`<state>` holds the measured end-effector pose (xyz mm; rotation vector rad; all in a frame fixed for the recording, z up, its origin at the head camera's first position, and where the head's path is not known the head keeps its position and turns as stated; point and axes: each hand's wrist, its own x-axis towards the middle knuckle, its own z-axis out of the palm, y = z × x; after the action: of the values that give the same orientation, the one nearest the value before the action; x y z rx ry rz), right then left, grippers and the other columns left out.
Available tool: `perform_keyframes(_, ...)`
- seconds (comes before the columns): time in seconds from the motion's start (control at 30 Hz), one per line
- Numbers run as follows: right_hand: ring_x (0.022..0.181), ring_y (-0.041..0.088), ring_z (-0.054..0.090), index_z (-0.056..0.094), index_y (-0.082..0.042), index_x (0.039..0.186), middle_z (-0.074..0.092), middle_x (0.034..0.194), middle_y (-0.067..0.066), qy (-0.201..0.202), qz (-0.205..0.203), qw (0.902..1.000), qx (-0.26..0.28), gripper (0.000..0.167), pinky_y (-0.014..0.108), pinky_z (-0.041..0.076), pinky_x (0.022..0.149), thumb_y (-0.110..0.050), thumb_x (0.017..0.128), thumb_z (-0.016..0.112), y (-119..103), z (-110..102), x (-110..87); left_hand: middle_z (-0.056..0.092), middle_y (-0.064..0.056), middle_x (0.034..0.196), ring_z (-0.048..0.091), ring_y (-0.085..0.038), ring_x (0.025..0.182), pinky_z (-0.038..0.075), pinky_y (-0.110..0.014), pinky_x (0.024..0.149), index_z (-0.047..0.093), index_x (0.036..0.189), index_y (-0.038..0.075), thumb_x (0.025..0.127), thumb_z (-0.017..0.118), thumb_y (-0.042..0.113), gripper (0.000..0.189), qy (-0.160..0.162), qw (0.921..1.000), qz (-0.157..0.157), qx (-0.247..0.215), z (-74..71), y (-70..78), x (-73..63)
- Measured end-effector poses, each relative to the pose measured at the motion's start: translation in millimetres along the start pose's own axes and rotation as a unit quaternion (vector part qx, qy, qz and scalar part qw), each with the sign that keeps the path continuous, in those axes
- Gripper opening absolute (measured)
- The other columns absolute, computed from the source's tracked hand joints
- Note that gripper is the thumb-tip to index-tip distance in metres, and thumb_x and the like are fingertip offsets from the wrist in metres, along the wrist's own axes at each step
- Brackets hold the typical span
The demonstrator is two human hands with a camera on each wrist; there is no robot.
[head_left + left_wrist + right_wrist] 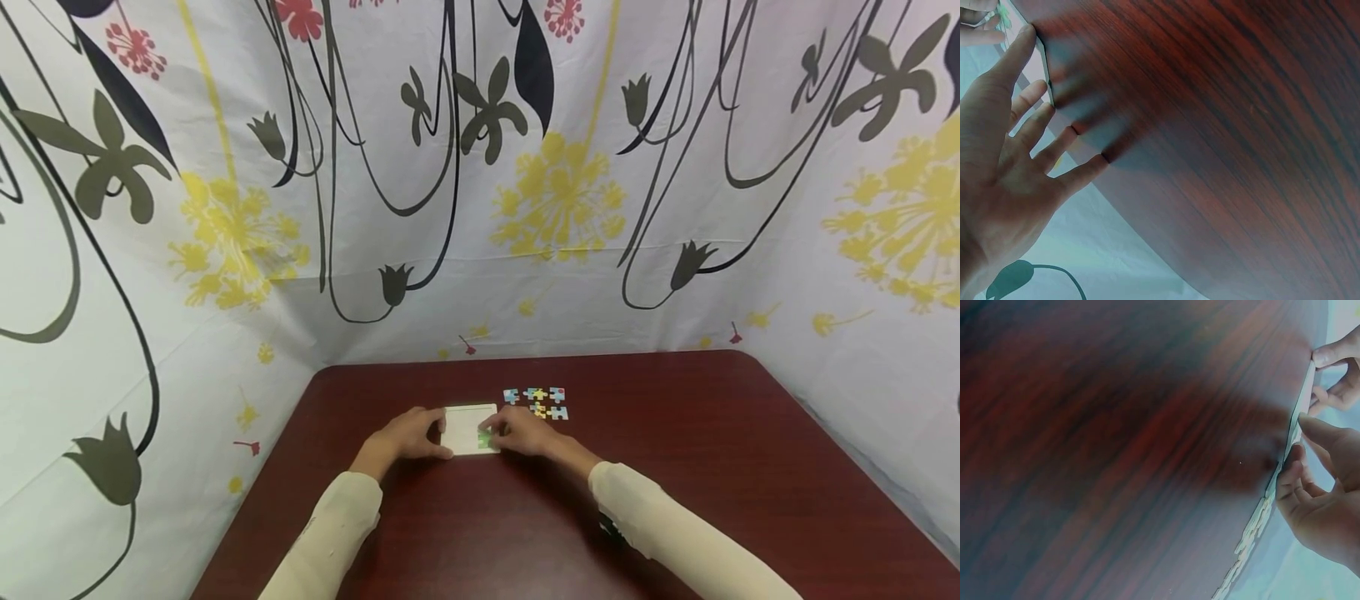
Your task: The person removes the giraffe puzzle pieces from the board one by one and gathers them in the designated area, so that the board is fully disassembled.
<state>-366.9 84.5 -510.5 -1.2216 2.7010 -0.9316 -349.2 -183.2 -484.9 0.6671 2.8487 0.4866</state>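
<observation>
A shallow white puzzle tray (461,429) lies flat on the table, with a green puzzle piece (483,439) inside its right side. My left hand (408,433) touches the tray's left edge, thumb by the near corner and forefingers by the far one. Its fingers are spread and fairly straight in the left wrist view, the outer ones resting on the table. My right hand (525,432) curls over the tray's right edge, its thumb and fingertips pinching at the green piece and partly hiding it. Only the tray's thin edge shows in the right wrist view.
Several loose puzzle pieces (538,394), blue and yellow, lie in two rows just beyond my right hand. The dark red wooden table (675,500) has rounded far corners. A white cloth (450,333) with printed flowers hangs behind it and at the sides.
</observation>
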Motion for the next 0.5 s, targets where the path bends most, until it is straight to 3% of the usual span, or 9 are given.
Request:
perform_keyframes(0.2, 0.088, 0.020, 0.073, 0.075, 0.003, 0.117, 0.077, 0.107, 0.014, -0.021, -0.043, 0.9988, -0.012, 0.026, 0.026, 0.056, 0.077, 0.004, 0.091, 0.073, 2.0, 1.5, 3.4, 0.055, -0.004, 0.096, 0.048, -0.021, 0.093, 0.043, -0.041, 0.080, 0.060, 0.100, 0.015, 0.086, 0.086, 0.039, 0.039, 0.000, 1.0000, -0.001, -0.005, -0.3, 0.0, -1.1)
perform_keyframes(0.5, 0.078, 0.017, 0.066, 0.076, -0.001, 0.115, 0.072, 0.103, 0.014, -0.020, -0.027, 0.9992, -0.020, 0.028, 0.027, 0.053, 0.073, 0.005, 0.088, 0.075, -1.6, 1.9, 4.5, 0.055, -0.004, 0.095, 0.048, -0.021, 0.090, 0.043, -0.041, 0.079, 0.060, 0.101, 0.015, 0.085, 0.087, 0.041, 0.040, -0.005, 1.0000, -0.006, -0.005, 0.4, -0.7, 1.0)
